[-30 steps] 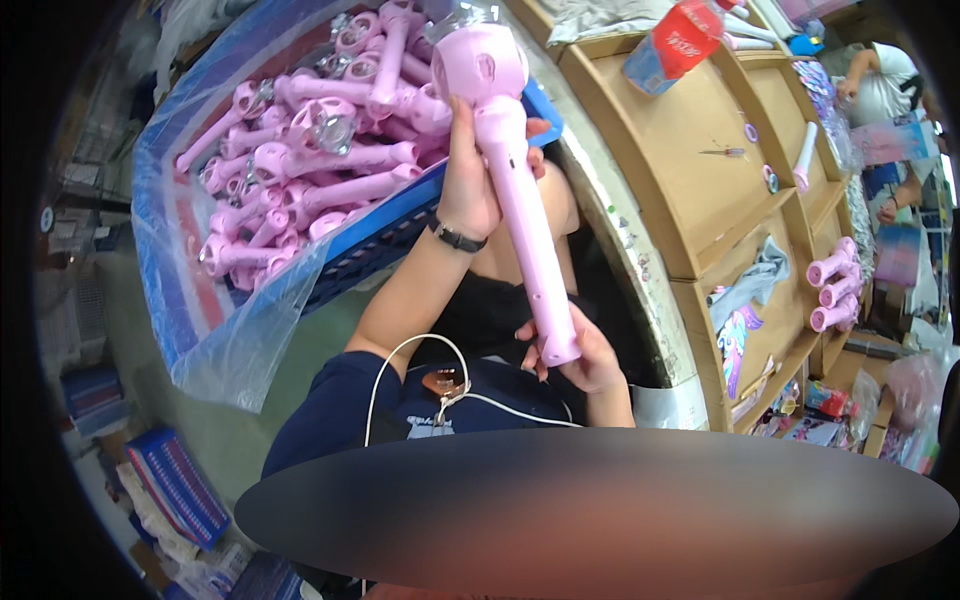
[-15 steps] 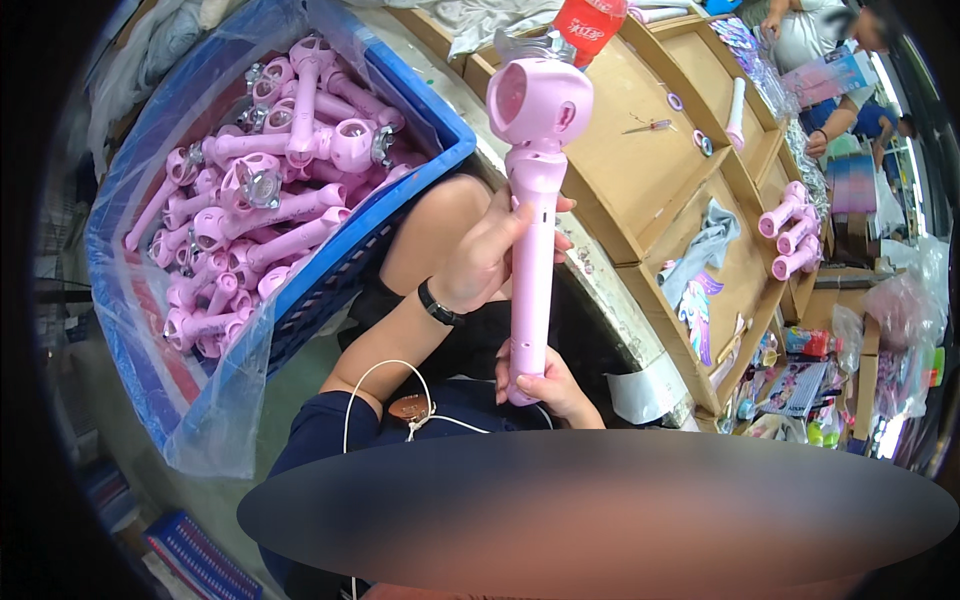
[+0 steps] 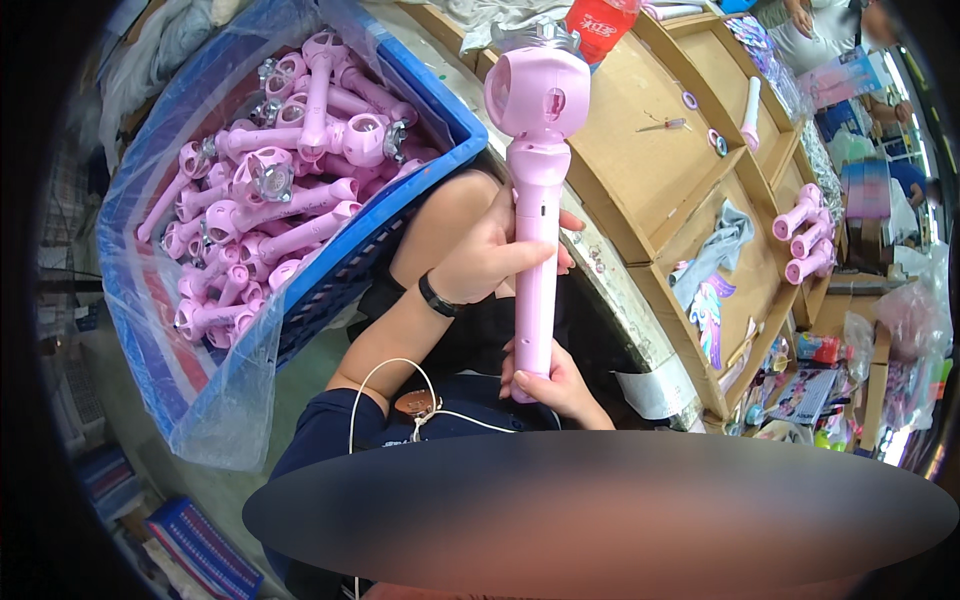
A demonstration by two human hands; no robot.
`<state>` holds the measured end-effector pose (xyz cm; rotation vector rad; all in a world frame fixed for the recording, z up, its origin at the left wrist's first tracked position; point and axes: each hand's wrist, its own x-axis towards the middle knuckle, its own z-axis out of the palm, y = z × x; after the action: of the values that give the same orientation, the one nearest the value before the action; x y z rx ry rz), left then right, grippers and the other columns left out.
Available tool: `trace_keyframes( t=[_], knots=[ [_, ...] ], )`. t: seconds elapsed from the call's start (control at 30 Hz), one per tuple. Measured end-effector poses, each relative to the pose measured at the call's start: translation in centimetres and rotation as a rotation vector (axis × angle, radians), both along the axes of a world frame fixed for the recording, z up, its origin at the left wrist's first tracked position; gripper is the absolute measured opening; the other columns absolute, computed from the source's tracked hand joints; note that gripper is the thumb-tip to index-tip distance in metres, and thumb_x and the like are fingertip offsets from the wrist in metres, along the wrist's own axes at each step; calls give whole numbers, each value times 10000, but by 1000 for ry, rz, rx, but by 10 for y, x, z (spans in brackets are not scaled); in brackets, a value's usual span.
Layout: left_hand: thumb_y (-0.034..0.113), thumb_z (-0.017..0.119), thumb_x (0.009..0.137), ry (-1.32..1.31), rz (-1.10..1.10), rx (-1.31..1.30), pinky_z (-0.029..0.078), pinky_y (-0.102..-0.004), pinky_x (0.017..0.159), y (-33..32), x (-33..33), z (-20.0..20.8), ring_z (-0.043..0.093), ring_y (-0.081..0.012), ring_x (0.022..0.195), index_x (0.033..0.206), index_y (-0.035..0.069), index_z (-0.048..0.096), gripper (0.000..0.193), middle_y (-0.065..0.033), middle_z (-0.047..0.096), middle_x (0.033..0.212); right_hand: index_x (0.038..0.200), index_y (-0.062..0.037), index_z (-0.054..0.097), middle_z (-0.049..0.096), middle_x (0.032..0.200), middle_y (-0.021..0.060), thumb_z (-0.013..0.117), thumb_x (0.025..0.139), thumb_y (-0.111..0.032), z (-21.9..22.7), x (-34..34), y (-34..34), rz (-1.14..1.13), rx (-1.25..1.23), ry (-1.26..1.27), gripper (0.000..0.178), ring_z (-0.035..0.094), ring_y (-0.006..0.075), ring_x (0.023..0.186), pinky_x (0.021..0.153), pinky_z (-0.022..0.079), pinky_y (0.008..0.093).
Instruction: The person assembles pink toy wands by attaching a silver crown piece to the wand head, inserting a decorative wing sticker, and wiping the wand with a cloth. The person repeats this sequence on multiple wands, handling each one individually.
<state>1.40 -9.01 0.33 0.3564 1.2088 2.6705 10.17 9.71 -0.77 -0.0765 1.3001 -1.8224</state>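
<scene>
A pink toy wand (image 3: 535,230) stands almost upright in front of me, its round head with oval openings at the far end and a silvery crown-like piece on top. My left hand (image 3: 497,258) wraps around the middle of the handle, thumb lying across the front. Lower down, my right hand (image 3: 560,385) grips the bottom end of the handle, thumb on the near face. A small dark slot shows on the handle above my left thumb.
At left, a blue plastic crate (image 3: 395,215) lined with clear film holds a heap of similar pink wands (image 3: 290,190). A cardboard tray (image 3: 620,170) with dividers lies at right, holding a screwdriver (image 3: 662,126), a grey cloth (image 3: 722,245) and pink handles (image 3: 805,235). Another person (image 3: 815,40) is beyond.
The wand has turned slightly about its length, and its head now shows from another side. My left hand has slid a little down the handle. My right hand keeps its hold at the bottom.
</scene>
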Motion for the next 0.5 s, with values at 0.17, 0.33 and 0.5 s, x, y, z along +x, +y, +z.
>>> trace_keyframes(
  t=[0.17,0.33,0.5],
  knots=[
    [444,386,974,-120,8,51,545,-263,635,6,-2,-3,635,-150,774,1311,62,259,525,-155,564,1095,1174,-23,446,605,895,101,676,831,-228,-4,5,-2,0,-56,-58,461,638,192,773,697,518,313],
    [532,274,966,-101,-59,-9,532,-249,574,3,-3,-9,639,-147,786,1270,71,304,553,-152,557,1126,1186,-28,439,591,908,86,623,861,-135,-6,5,-1,11,-126,-96,389,629,177,793,730,514,307],
    [508,247,980,-102,10,-12,544,-277,670,14,2,-7,640,-192,856,1278,18,353,583,-205,514,1220,1186,-30,442,596,908,104,676,830,-264,-10,6,-1,11,-174,-99,486,639,212,799,726,526,340]
  ],
)
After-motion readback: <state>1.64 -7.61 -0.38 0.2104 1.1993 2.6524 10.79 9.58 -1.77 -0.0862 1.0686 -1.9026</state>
